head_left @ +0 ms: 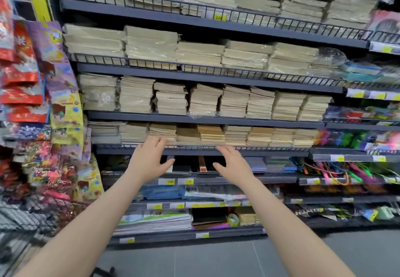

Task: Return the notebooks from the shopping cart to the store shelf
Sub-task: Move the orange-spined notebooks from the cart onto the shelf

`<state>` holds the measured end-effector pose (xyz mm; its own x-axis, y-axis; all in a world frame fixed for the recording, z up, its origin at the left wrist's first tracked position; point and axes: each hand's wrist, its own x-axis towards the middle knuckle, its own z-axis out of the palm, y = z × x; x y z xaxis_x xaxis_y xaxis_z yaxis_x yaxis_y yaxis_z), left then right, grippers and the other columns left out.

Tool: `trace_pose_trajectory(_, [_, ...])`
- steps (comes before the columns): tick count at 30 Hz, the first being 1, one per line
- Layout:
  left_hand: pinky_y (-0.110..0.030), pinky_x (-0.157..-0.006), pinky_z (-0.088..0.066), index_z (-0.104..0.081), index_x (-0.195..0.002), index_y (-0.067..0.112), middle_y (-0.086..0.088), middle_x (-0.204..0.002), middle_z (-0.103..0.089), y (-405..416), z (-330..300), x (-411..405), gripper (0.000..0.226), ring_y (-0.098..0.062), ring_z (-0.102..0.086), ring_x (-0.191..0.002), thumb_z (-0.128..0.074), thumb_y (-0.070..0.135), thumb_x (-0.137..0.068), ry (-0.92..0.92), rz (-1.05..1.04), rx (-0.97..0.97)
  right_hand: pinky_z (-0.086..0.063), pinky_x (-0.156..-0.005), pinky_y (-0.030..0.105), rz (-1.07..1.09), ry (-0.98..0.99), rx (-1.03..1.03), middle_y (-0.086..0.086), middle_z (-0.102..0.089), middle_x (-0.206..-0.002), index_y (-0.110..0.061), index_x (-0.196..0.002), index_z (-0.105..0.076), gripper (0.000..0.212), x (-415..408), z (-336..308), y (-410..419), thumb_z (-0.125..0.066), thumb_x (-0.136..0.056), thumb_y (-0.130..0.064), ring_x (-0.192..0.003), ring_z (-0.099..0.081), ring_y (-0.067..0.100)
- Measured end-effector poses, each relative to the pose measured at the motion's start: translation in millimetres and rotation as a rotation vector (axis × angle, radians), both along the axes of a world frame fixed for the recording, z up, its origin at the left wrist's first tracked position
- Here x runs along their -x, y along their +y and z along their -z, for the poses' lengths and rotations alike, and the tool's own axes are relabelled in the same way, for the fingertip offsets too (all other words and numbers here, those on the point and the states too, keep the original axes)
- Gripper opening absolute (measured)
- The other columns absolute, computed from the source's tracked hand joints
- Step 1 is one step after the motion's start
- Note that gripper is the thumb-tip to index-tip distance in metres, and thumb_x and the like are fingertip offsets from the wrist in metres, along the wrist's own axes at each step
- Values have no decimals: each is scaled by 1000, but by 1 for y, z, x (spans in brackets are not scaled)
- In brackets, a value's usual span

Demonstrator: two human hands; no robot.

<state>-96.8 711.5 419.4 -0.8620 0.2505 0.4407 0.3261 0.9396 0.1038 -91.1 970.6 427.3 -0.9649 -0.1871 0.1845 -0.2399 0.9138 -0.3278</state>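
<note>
At the far left, the grey wire shopping cart point(15, 222) showed only a corner, so I could not tell whether any notebooks were left in it. My left hand point(149, 157) was released, fingers spread and straight, holding nothing, its fingertips just at the front of a stack of tan, paper-covered notebooks point(162, 133) on the dark grey metal store shelf point(194, 150). Those notebooks lay flat, piled with their long edges facing out toward me. My right hand point(233, 162) was likewise relaxed and empty, just below the shelf's wire rail. I judged one batch already shelved, with the cart to be checked for the rest.
</note>
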Motion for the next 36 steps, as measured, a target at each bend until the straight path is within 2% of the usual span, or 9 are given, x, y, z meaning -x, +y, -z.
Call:
trace_pose_trajectory(5, [-37,-78,-47,-46,-131,14,-5,-121,-53,-33,17,-34,60,-24,-53,-107,-53,52,-85,-45,-20,18,-38,-102,37,-1,-51,17,2,-31,-147,-20,-144,-29,55,-29,5,-27,-46,-94,-34,-134,-31,23])
trace_pose_trajectory(9, [-34,-71,-45,-47,-131,14,-4,-116,-54,-66,25,-55,68,-24,-55,-101,-40,59,-81,-74,-34,27,-37,-101,35,-8,-60,25,3,-32,-146,-20,-144,-29,55,-47,7,-57,-46,-94,-35,-132,-32,23])
trace_pose_trajectory(15, [-36,-79,-50,-44,-133,15,-3,-121,-51,-129,39,-79,64,-23,-52,-108,-44,57,-84,-123,-17,-28,-38,-103,36,-19,-106,35,2,-31,-147,-21,-144,-28,55,-73,20,-120,-46,-94,-34,-133,-32,21])
trace_pose_trajectory(18, [-34,-76,-49,-44,-133,14,-3,-121,-51,-182,58,-97,61,-22,-52,-107,-52,52,-86,-172,-8,-41,-38,-101,35,1,-126,37,2,-30,-148,-20,-144,-29,54,-89,31,-165,-46,-94,-35,-135,-31,21])
trace_pose_trajectory(20, [-36,-80,-49,-43,-133,15,-3,-124,-49,-225,69,-108,60,-23,-51,-111,-54,50,-85,-203,-23,-44,-37,-101,33,23,-123,72,2,-35,-144,-19,-143,-32,54,-101,42,-199,-48,-94,-34,-132,-34,20])
trace_pose_trajectory(25, [-37,-78,-50,-43,-132,16,-3,-121,-50,-325,95,-134,66,-24,-51,-110,-44,59,-82,-284,-80,-20,-36,-101,32,16,-152,90,1,-38,-142,-18,-141,-34,53,-121,70,-286,-50,-93,-32,-130,-37,19])
trace_pose_trajectory(27, [-37,-80,-51,-42,-133,17,-2,-121,-50,-358,106,-142,69,-22,-50,-110,-39,61,-81,-321,-94,-19,-38,-101,34,8,-187,84,-1,-36,-143,-21,-142,-32,54,-124,79,-320,-49,-93,-35,-131,-35,19])
trace_pose_trajectory(31, [-32,-81,-50,-40,-136,16,-1,-125,-48,-413,132,-154,64,-19,-50,-112,-48,56,-86,-386,-148,-37,-37,-99,34,-23,-271,77,0,-35,-144,-21,-142,-32,54,-123,103,-385,-49,-93,-34,-131,-36,20])
trace_pose_trajectory(36, [-30,-83,-48,-35,-139,17,0,-130,-45,-452,172,-161,62,-18,-47,-116,-48,51,-88,-514,-216,-61,-32,-107,35,-57,-419,77,3,-31,-147,-20,-143,-31,56,-119,155,-452,-49,-92,-36,-135,-32,22])
